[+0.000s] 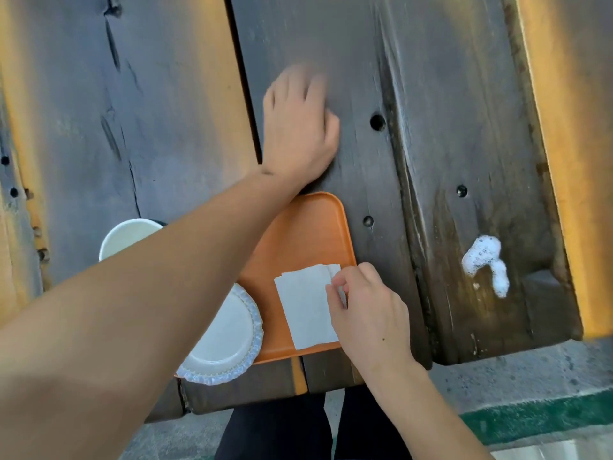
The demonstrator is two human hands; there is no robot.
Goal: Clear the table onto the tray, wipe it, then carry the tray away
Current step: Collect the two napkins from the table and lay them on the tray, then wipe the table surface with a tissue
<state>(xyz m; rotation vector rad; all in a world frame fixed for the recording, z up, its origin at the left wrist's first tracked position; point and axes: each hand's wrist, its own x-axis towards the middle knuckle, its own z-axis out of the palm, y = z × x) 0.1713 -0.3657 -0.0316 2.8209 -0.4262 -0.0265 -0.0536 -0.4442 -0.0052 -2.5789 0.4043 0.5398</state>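
An orange tray lies on the dark wooden table near its front edge. On the tray lie a white paper napkin and a white paper plate. My right hand pinches the napkin's right edge between thumb and fingertips. My left hand reaches across the tray and rests flat on the table beyond it, fingers blurred and holding nothing I can see. A white paper cup stands left of the tray, partly hidden by my left forearm. A patch of white foam sits on the right plank.
The table is made of wide planks with a gap between them and several round holes. Yellow-orange benches run along both sides. Concrete floor and my dark trousers show below the table's front edge.
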